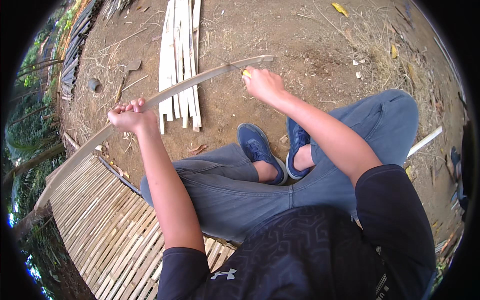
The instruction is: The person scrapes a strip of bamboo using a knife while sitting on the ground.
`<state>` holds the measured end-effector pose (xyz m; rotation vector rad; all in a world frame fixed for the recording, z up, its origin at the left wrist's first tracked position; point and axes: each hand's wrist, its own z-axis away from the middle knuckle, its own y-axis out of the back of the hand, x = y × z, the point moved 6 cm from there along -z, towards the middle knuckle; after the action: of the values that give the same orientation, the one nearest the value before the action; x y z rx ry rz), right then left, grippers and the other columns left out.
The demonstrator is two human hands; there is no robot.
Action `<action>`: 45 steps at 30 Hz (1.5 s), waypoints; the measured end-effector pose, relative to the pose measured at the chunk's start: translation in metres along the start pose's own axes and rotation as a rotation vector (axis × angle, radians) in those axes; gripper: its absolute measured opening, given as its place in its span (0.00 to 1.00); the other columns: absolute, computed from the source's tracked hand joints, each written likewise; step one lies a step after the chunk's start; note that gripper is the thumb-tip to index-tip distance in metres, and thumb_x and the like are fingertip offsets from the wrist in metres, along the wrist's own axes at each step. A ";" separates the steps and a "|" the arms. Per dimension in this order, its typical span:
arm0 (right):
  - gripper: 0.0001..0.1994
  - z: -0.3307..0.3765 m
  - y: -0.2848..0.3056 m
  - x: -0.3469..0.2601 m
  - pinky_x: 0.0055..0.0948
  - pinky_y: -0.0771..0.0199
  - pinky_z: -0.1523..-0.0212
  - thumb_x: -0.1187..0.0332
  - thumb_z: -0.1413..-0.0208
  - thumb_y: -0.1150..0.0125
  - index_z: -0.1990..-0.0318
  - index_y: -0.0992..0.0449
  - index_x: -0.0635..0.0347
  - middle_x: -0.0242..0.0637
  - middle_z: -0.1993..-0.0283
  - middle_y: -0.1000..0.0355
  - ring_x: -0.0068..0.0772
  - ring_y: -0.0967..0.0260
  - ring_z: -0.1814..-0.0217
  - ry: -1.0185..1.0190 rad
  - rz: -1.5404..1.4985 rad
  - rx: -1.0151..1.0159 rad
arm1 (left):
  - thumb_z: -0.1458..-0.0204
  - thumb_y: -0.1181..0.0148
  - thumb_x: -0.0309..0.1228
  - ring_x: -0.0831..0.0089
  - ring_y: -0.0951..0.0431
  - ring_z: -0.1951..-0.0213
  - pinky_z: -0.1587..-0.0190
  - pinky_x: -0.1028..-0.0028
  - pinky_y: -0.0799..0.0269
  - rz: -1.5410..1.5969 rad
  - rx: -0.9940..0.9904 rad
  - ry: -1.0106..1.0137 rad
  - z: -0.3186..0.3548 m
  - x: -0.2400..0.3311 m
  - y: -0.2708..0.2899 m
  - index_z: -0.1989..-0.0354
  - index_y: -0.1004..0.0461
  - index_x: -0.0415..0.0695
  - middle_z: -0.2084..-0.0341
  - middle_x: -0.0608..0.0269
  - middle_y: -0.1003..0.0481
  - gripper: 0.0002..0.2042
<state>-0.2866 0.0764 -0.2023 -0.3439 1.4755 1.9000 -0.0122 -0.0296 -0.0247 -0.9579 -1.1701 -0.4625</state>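
A long pale bamboo strip runs from the lower left up across the ground in front of me, curving toward its far right end. My left hand is closed round it, left of its middle. In my right hand, closed beside the strip's far end, is a knife with a yellow handle. Its thin dark blade points up and left and crosses the strip; whether the edge bites into the wood I cannot tell. Most of the handle is hidden by my fingers.
Several split bamboo slats lie on the dirt beyond the strip. I sit with a bamboo-slat bench at my left. A flat-bladed tool and a short cylinder lie far left, near stacked dark poles. Another slat shows at right.
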 end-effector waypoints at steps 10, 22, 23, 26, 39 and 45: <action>0.17 -0.019 -0.017 0.064 0.43 0.22 0.61 0.56 0.36 0.54 0.54 0.23 0.58 0.45 0.64 0.22 0.43 0.22 0.63 -0.236 -0.112 0.025 | 0.50 0.62 0.31 0.79 0.50 0.87 0.82 0.74 0.43 -0.029 -0.010 0.020 0.003 -0.003 -0.011 0.76 0.46 0.48 0.87 0.70 0.47 0.04; 0.17 -0.023 -0.011 0.058 0.42 0.23 0.62 0.59 0.37 0.54 0.57 0.22 0.60 0.46 0.62 0.21 0.39 0.22 0.60 -0.206 -0.059 -0.041 | 0.50 0.62 0.30 0.79 0.49 0.87 0.83 0.74 0.42 -0.010 -0.094 0.001 0.001 -0.003 -0.013 0.76 0.47 0.48 0.87 0.71 0.48 0.05; 0.16 -0.008 -0.003 0.023 0.41 0.23 0.63 0.60 0.37 0.53 0.58 0.22 0.60 0.44 0.62 0.21 0.39 0.22 0.60 -0.085 -0.054 -0.066 | 0.50 0.62 0.30 0.79 0.49 0.87 0.83 0.74 0.43 -0.023 -0.057 -0.009 0.003 0.001 -0.009 0.76 0.47 0.48 0.87 0.71 0.48 0.05; 0.17 -0.022 -0.015 0.103 0.42 0.23 0.61 0.59 0.37 0.54 0.52 0.24 0.59 0.45 0.61 0.21 0.40 0.22 0.59 -0.344 -0.031 0.027 | 0.49 0.62 0.31 0.79 0.48 0.88 0.82 0.75 0.43 -0.029 -0.039 0.019 0.014 0.001 -0.015 0.75 0.46 0.49 0.88 0.71 0.47 0.04; 0.23 -0.017 -0.034 0.027 0.45 0.29 0.49 0.57 0.36 0.54 0.40 0.39 0.62 0.48 0.53 0.26 0.44 0.27 0.50 -0.161 -0.207 -0.038 | 0.39 0.52 0.53 0.76 0.41 0.80 0.68 0.69 0.34 0.007 -0.283 0.017 0.009 0.006 -0.026 0.72 0.42 0.49 0.83 0.71 0.43 0.21; 0.18 0.004 -0.023 -0.027 0.46 0.27 0.56 0.65 0.35 0.60 0.44 0.39 0.69 0.51 0.58 0.26 0.48 0.26 0.57 0.103 -0.258 -0.182 | 0.37 0.54 0.51 0.77 0.42 0.81 0.68 0.71 0.33 0.021 -0.212 -0.001 0.013 0.005 -0.021 0.72 0.42 0.48 0.85 0.72 0.46 0.20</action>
<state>-0.2514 0.0729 -0.2022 -0.6915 1.2561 1.8321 -0.0334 -0.0294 -0.0115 -1.1517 -1.1263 -0.5769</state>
